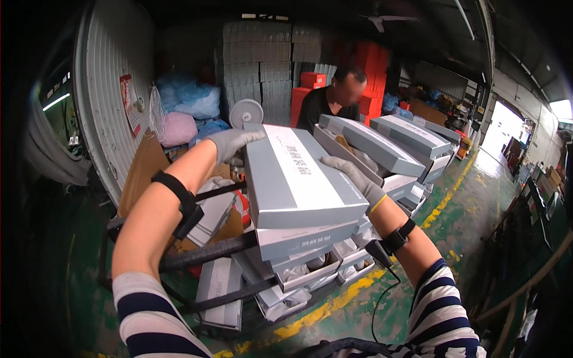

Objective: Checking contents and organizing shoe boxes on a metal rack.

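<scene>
A shallow grey cardboard box (277, 191) with a white printed band lies on top of a stack in front of me. My left hand (234, 146), in a pale grey glove, is closed on its far left corner. My right hand (357, 178), gloved too, grips the box's right side, its thumb over the top edge. Directly beneath is another grey box (304, 240). Lower down, open boxes (307, 271) hold things in clear wrapping that I cannot make out. To the right stand more grey boxes (373, 143), some with lids askew.
A black-padded rail (206, 256) runs beside the stack at the left. A person (331, 101) in black is across from me behind the boxes. Beyond are a round fan (246, 113), blue bags (188, 95) and tall box stacks (256, 65). A yellow line (444, 206) crosses the green floor.
</scene>
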Motion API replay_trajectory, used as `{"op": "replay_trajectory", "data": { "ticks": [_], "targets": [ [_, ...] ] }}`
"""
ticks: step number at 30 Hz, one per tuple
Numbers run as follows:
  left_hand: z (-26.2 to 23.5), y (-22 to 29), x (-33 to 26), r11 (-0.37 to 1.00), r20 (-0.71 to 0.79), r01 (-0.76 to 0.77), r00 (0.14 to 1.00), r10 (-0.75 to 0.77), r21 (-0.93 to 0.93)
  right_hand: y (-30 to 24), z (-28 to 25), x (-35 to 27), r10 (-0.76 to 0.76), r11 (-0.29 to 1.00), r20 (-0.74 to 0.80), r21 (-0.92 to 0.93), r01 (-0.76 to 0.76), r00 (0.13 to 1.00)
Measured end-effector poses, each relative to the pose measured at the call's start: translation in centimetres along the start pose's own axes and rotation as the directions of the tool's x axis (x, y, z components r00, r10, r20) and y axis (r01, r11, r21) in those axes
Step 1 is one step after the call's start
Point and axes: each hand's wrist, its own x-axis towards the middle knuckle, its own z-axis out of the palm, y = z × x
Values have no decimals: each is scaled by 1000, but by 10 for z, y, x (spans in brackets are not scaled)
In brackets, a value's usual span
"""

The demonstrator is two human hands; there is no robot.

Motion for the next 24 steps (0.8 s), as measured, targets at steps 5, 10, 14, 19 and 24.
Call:
{"op": "replay_trajectory", "data": {
  "ticks": [5, 10, 14, 19, 24],
  "targets": [
    [-17, -27, 5, 947, 21, -67, 997, 77, -315, 2, 13, 4, 67, 989, 52, 125, -73, 996],
    [7, -29, -28, 882, 34, -3, 999, 22, -472, 12, -5, 19, 19, 986, 90, 166, -34, 996],
    [33, -12, -114, 959, 126, 47, 992, -12, -280, 4, 5, 14, 96, 980, 147, 158, -119, 985],
    [84, 10, -185, 958, -9, 146, 988, -153, -246, 2, 0, 12, 122, 976, 81, 172, -134, 989],
    [91, 6, -191, 937, -134, 86, 981, -138, -337, 3, 4, 27, 119, 968, 226, 189, -164, 967]
  ]
}}
